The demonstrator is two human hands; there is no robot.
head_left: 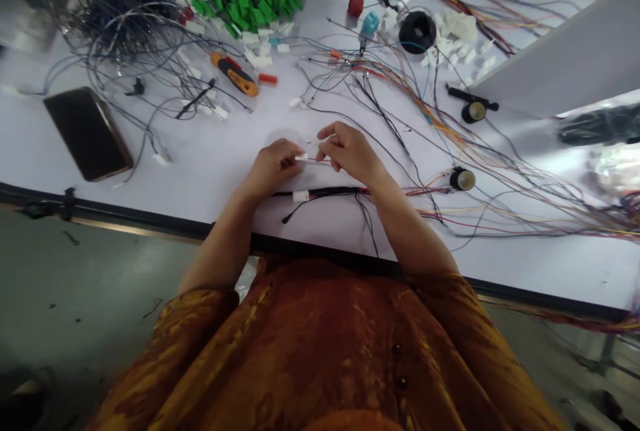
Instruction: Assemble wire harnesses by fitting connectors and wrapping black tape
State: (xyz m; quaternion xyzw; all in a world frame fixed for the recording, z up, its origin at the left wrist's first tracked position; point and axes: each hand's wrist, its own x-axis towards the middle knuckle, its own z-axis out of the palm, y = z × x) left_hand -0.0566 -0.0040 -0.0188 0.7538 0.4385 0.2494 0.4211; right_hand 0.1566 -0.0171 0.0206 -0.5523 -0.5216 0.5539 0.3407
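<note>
My left hand (273,167) pinches a small white connector housing (301,157) between thumb and fingertips. A thin red wire (320,161) runs from that housing toward my right hand (350,154). The right fingers are bent together around a thin pale wire (315,144), its tip pointing left just above the housing. How firmly the right fingertips grip is partly hidden. Below both hands lies a black-sleeved wire bundle (333,191) with a white connector (301,196) on it, passing under my right forearm.
A phone (90,134) lies at left, near an orange-and-black handled tool (234,74). Green connectors (260,1) on bundled wires are piled at the back. A black tape roll (417,32) sits by white connectors (463,34). Loose wires spread rightward past black cylindrical holders (463,179).
</note>
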